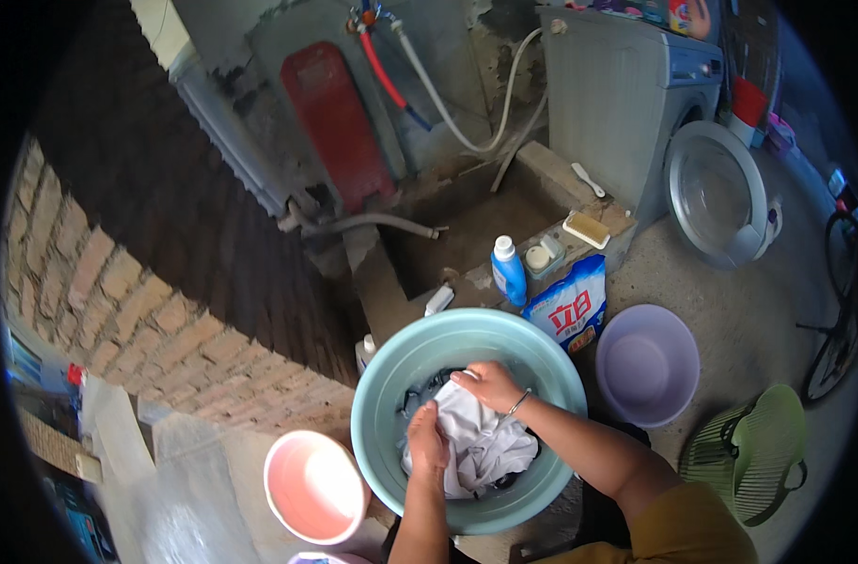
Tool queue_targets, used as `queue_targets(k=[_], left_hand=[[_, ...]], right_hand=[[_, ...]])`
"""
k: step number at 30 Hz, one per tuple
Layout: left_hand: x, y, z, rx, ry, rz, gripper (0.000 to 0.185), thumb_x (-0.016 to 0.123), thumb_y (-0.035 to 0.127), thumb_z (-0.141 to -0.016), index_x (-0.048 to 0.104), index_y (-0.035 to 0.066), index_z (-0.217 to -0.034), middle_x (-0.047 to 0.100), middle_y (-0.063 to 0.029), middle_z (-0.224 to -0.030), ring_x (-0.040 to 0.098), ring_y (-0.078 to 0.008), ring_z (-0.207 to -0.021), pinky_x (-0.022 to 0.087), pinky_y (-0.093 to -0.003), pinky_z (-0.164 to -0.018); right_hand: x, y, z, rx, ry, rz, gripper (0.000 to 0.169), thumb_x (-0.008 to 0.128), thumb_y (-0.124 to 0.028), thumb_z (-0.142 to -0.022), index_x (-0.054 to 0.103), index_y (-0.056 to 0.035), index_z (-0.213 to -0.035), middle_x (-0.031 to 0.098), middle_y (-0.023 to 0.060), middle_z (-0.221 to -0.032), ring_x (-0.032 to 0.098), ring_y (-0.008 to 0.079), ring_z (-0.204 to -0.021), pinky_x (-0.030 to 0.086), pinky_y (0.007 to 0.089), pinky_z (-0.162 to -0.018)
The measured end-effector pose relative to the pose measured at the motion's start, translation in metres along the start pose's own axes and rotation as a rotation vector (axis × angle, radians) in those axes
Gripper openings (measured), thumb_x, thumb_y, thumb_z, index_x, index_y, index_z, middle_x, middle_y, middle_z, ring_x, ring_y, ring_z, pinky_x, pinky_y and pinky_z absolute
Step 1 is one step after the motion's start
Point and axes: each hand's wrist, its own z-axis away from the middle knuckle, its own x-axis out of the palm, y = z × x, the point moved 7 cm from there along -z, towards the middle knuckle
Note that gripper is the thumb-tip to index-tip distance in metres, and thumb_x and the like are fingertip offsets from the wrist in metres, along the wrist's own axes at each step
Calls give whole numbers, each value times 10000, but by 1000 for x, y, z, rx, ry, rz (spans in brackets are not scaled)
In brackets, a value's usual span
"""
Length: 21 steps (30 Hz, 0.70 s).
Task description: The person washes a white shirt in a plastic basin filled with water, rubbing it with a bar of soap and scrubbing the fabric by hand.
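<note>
A wet white cloth garment (482, 444) is bunched in a large light-teal plastic basin (376, 430) in front of me. My left hand (427, 438) grips the garment at its left edge. Higher up, my right hand (496, 386) pinches the same fabric between thumb and fingers; a metal bangle (519, 402) circles that wrist. Dark clothing (429, 384) lies under the white cloth in shallow water. Part of the garment in each palm is hidden by my fingers.
Beyond the basin sit a blue detergent bottle (508, 271), a washing powder bag (570, 303), a scrubbing brush (586, 230) and a concrete sink (464, 225). A purple basin (647, 366) and green basket (760, 451) stand right, a pink bucket (316, 486) left. The washing machine's door (714, 194) hangs ajar.
</note>
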Motion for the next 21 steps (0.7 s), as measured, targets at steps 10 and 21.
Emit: queue_targets(k=[10, 21], left_hand=[[-11, -26, 9, -48, 96, 62, 321, 449, 341, -941, 532, 93, -754, 506, 2, -648, 481, -97, -571, 410, -252, -532], [3, 3, 30, -295, -209, -80, 90, 616, 145, -844, 609, 56, -855, 629, -31, -823, 584, -119, -735, 470, -257, -683]], right_hand=[[63, -54, 68, -437, 0, 459, 271, 518, -299, -871, 532, -82, -710, 549, 142, -544, 562, 338, -504, 436, 443, -452], [21, -27, 33, 321, -426, -432, 331, 571, -304, -895, 573, -41, -693, 443, -95, -623, 367, 12, -548, 287, 192, -463]])
